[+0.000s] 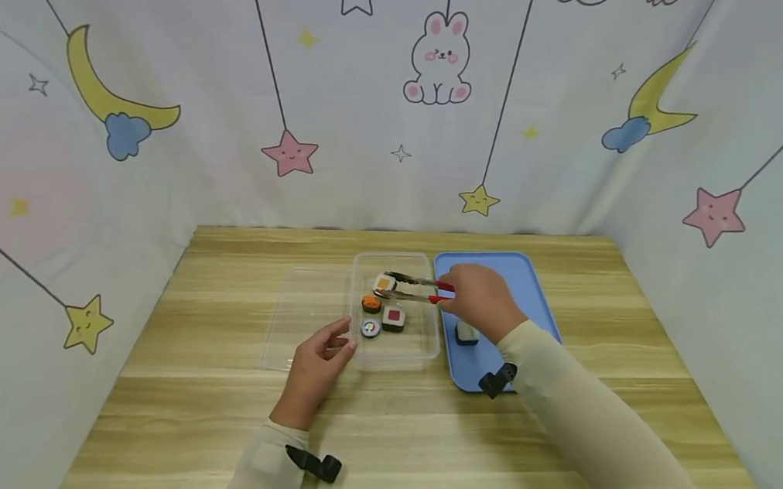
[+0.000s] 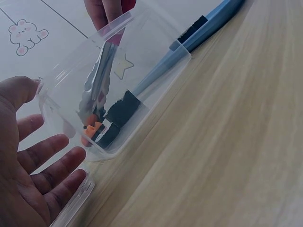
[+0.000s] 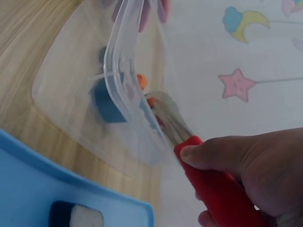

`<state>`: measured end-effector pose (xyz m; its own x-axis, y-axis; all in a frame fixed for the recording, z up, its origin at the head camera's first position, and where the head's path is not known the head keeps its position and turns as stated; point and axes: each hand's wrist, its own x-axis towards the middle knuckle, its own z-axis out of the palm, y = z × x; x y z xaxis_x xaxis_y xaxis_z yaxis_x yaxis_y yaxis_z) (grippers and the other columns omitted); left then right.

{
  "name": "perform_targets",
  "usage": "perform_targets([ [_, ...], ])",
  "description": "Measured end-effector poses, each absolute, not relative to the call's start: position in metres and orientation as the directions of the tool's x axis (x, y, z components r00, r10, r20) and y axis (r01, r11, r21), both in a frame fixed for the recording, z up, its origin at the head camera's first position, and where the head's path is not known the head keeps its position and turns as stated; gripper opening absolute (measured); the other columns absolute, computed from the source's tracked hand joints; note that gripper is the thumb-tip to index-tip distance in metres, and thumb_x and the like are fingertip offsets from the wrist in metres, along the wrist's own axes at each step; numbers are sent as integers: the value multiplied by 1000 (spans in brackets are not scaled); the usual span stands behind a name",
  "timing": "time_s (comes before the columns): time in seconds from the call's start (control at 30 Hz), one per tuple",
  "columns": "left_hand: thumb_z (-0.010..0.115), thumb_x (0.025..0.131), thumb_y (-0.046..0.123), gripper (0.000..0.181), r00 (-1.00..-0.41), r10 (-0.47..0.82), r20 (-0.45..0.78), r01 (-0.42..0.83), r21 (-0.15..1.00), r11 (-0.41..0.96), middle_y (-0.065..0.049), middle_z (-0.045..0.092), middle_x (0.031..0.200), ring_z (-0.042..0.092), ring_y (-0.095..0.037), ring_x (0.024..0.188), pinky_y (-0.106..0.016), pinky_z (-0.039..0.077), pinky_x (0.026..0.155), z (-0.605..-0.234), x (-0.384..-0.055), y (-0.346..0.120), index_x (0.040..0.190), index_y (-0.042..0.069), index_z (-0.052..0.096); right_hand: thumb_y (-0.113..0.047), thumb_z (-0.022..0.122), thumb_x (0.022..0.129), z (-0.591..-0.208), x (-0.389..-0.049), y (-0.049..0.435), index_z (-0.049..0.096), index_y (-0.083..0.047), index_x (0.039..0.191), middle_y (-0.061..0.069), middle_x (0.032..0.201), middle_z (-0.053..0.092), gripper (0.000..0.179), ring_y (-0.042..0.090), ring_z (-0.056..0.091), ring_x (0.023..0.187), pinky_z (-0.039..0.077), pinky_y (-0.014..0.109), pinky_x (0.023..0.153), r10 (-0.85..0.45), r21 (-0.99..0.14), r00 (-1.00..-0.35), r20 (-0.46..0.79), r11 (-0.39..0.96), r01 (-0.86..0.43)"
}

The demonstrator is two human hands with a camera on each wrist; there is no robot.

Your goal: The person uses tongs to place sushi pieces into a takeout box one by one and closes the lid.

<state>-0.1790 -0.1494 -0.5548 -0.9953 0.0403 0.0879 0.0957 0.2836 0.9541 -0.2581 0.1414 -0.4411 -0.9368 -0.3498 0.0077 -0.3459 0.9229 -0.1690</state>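
My right hand grips metal tongs with red handles, and their tips reach into a clear plastic container. The tong tips are right at a toy sushi roll with an orange square centre. Close by in the container lie an orange-topped sushi piece, a roll with a red centre and a small round roll. My left hand has its fingers loosely spread, fingertips right at the container's left side; in the left wrist view that hand holds nothing.
A blue tray stands right of the container, with one dark-wrapped sushi piece on it. A clear lid lies flat on the wooden table to the left. White patterned curtains border the table's back and sides.
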Motion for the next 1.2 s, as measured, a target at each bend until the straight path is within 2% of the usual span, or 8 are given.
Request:
perform_targets([
  [0.13,74,99,20,46,-996,33,84,90,957,274,-9,66,140,69,-25,113,-41,58,92,-555,-180,-150,143,9,64,-31,86,87,-440,-262,132,82,-14,112,1,96,76,30,17,67,82,57,36,69,-341,-192,-940,-20,924,-331],
  [0.37,74,98,22,48,-995,45,84,93,958,272,-11,65,141,68,-25,113,-35,57,91,-559,-180,-148,144,9,63,-32,88,84,-438,-264,127,82,-17,99,-4,86,73,22,13,60,70,52,32,61,-319,-186,-946,-54,934,-304],
  [0.63,74,99,20,46,-995,35,95,101,954,282,-11,65,141,68,-25,114,-39,57,93,-558,-180,-149,143,10,64,-35,88,84,-434,-263,136,81,-17,117,0,102,76,38,17,66,84,57,37,70,-302,-212,-952,-56,935,-284],
  [0.87,75,98,22,47,-995,33,98,104,952,287,-9,66,140,68,-25,114,-42,57,93,-559,-181,-149,143,10,64,-39,85,87,-421,-256,159,74,-16,130,4,109,74,50,23,67,91,57,42,77,-271,-314,-962,-2,914,-257],
  [1.0,75,98,23,47,-995,35,95,101,951,291,-8,66,140,68,-24,114,-43,57,94,-561,-181,-150,143,11,64,-41,84,87,-419,-250,179,73,-16,130,5,108,72,51,25,65,91,57,44,77,-267,-328,-963,47,906,-268],
  [1.2,75,98,22,47,-995,32,98,103,952,289,-8,66,140,68,-24,113,-45,57,93,-561,-181,-150,142,11,64,-35,86,86,-433,-232,218,75,-10,124,8,108,72,47,27,64,91,57,46,76,-228,-379,-968,105,891,-251],
])
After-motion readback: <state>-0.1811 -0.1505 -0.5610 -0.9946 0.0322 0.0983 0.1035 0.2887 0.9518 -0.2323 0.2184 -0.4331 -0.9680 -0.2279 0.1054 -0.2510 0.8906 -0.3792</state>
